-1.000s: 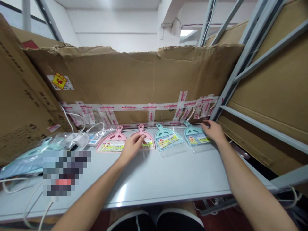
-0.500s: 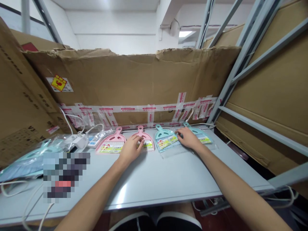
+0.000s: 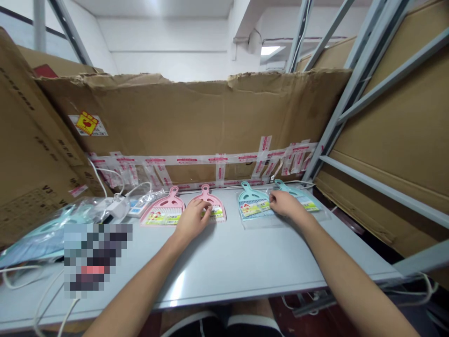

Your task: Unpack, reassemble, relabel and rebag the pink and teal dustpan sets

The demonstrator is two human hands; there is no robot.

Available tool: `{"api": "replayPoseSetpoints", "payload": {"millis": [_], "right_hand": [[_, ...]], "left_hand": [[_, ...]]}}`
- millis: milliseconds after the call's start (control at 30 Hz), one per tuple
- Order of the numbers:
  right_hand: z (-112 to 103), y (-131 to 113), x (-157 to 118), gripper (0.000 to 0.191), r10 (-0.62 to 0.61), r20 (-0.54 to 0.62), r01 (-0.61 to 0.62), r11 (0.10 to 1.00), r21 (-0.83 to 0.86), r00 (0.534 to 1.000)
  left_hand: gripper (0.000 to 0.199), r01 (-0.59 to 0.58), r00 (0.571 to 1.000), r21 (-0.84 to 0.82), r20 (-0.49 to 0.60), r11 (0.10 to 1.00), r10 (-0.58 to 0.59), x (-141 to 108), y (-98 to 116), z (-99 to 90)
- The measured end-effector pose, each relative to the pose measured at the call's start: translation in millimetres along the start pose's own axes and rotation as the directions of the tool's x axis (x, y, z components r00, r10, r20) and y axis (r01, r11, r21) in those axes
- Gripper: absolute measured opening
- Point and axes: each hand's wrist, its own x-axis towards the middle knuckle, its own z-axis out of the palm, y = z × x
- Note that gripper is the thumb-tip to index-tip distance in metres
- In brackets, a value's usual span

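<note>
Several bagged dustpans with brush bristles and printed labels lie in a row on the pale grey table [image 3: 224, 267]. My left hand [image 3: 192, 221] rests on the right-hand pink dustpan [image 3: 218, 210], its fingers spread over the top and covering part of it. The other pink dustpan [image 3: 163, 210] lies just left of that hand, untouched. My right hand [image 3: 287, 206] lies flat on the clear plastic between two teal dustpans, touching the nearer teal dustpan [image 3: 253, 205] and partly covering the farther teal dustpan [image 3: 303, 197].
A taped cardboard sheet [image 3: 192, 121] stands along the table's back edge. At the left lie white cables, a white plug [image 3: 117, 208] and a bagged teal item [image 3: 45, 245], partly behind a pixelated patch. Steel shelf uprights [image 3: 336, 117] and cardboard boxes flank the right side.
My right hand has slid right and down the table, and both teal dustpans now lie farther right. My left hand and the pink dustpans have stayed nearly in place.
</note>
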Motion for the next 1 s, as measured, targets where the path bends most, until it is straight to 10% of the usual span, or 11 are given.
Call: {"api": "replayPoseSetpoints", "payload": {"millis": [233, 433, 733, 1000], "right_hand": [[-5.4, 27.0, -2.5, 0.013, 0.047, 0.012, -0.047, 0.998, -0.029, 0.999], [0.0, 35.8, -0.8, 0.025, -0.092, -0.213, 0.094, 0.996, -0.001, 0.973], [10.1, -50.4, -16.9, 0.037, -0.396, -0.386, 0.489, 0.854, 0.180, 0.833], [24.2, -94.2, -37.6, 0.045, -0.632, -0.269, 0.685, 0.700, 0.203, 0.726]], "left_hand": [[0.029, -0.005, 1.000, 0.112, 0.001, 0.994, 0.005, 1.0, -8.0, -3.3], [0.028, -0.038, 0.998, 0.252, -0.046, 0.967, 0.052, 6.9, -32.9, -13.0], [0.028, 0.110, 0.993, 0.168, -0.062, 0.980, -0.101, 12.3, -59.4, -16.9], [0.022, 0.112, 0.993, 0.035, -0.043, 0.993, -0.110, 7.1, -52.3, -13.6]]}}
